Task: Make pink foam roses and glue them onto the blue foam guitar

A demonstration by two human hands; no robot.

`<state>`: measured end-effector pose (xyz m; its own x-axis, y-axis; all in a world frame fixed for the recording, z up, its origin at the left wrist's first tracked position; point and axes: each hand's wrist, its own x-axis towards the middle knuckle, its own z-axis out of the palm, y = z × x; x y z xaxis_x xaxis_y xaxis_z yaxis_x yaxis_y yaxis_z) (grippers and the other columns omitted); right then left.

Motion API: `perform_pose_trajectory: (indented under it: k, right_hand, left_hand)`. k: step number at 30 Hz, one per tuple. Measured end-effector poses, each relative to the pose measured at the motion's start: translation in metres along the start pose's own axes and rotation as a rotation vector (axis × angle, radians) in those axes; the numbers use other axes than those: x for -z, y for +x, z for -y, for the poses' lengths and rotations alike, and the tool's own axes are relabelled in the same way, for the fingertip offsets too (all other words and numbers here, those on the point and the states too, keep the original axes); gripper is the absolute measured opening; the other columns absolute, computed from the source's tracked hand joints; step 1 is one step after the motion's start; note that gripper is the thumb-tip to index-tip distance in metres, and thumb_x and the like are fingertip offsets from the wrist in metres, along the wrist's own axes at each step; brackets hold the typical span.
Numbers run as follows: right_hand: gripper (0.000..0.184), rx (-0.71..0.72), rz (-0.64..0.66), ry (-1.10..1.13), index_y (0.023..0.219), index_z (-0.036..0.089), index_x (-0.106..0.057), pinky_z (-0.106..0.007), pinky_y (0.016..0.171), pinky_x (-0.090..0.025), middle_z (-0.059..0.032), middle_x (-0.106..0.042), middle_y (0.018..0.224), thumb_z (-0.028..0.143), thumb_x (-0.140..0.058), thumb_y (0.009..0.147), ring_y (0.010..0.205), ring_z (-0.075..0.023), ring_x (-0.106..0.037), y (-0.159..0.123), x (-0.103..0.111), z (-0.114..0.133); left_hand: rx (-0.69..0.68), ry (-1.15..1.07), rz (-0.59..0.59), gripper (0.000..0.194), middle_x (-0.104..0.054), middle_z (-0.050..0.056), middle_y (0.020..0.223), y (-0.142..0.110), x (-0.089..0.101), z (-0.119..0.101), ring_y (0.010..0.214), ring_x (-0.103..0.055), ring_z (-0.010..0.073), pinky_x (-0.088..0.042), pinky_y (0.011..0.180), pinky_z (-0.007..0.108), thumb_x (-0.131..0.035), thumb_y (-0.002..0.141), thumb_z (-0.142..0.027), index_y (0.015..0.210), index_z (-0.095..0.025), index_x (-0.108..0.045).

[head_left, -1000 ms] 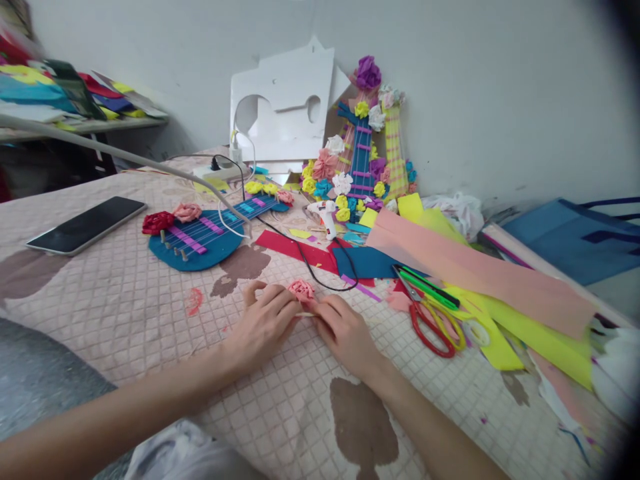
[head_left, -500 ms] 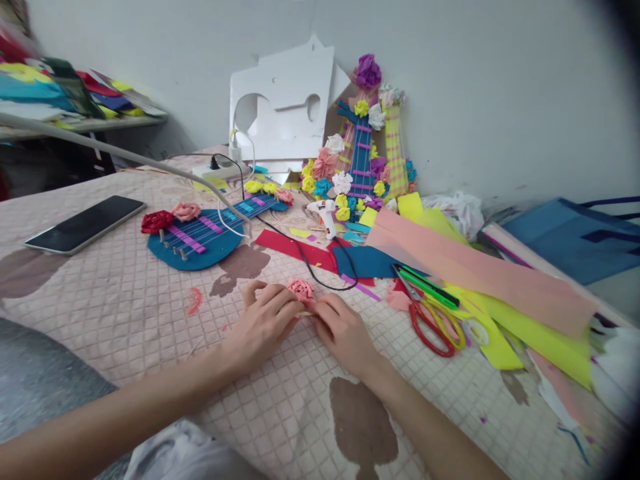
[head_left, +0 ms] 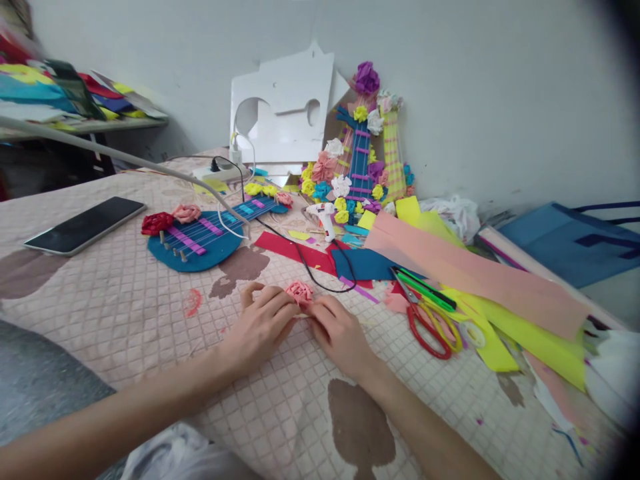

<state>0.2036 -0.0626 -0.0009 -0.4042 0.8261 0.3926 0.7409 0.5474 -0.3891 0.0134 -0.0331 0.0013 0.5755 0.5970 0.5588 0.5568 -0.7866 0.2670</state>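
Between my two hands, just above the quilted tablecloth, is a small pink paper flower (head_left: 299, 292) with crumpled, rolled petals. My left hand (head_left: 266, 319) pinches its base from the left, with the fingers bent. From the right, my right hand (head_left: 340, 331) pinches the same base, thumb and fingertips together. The fingers hide most of the flower's underside. Beyond my left hand lies a blue paper guitar (head_left: 215, 243) with strings, purple strips, and red, pink and yellow paper flowers. A white glue gun (head_left: 323, 217) stands past the flower, its black cord curving toward my right hand.
Right of my hands lie red-and-yellow scissors (head_left: 431, 330), a green cutter (head_left: 425, 288), a tape roll (head_left: 473, 333) and long pink paper (head_left: 475, 277). A phone (head_left: 86, 225) rests at the left. Decorated paper guitars (head_left: 361, 157) lean on the wall. A white cable (head_left: 125, 157) crosses the left side.
The view has shifted slightly. Both hands keep nearly the same pinch on the pink paper flower, and nothing else has visibly moved.
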Motion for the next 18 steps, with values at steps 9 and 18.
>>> perform_pose_trajectory:
  k: [9,18]
  right_hand:
    - [0.018,-0.006,-0.001,0.010,0.100,0.018,-0.059,-0.034,0.078,-0.053,-0.0091,-0.059,0.099,0.015,-0.043,0.091,0.093,-0.0208,-0.058,0.0007,0.0001,0.0014]
    - [0.019,0.006,-0.003,0.001,0.101,0.017,-0.058,-0.034,0.076,-0.053,-0.0092,-0.059,0.099,0.013,-0.043,0.090,0.092,-0.0211,-0.058,0.0021,0.0007,0.0018]
  left_hand:
    - [-0.011,0.004,0.005,0.009,-0.068,0.001,0.090,0.0003,0.0009,-0.0024,0.093,-0.055,0.0202,-0.022,0.092,0.043,-0.051,0.090,-0.019,0.091,-0.022,-0.060]
    - [-0.012,0.007,0.007,0.011,-0.067,0.000,0.087,0.0007,0.0010,-0.0023,0.090,-0.055,0.0196,-0.023,0.090,0.042,-0.049,0.091,-0.019,0.089,-0.021,-0.060]
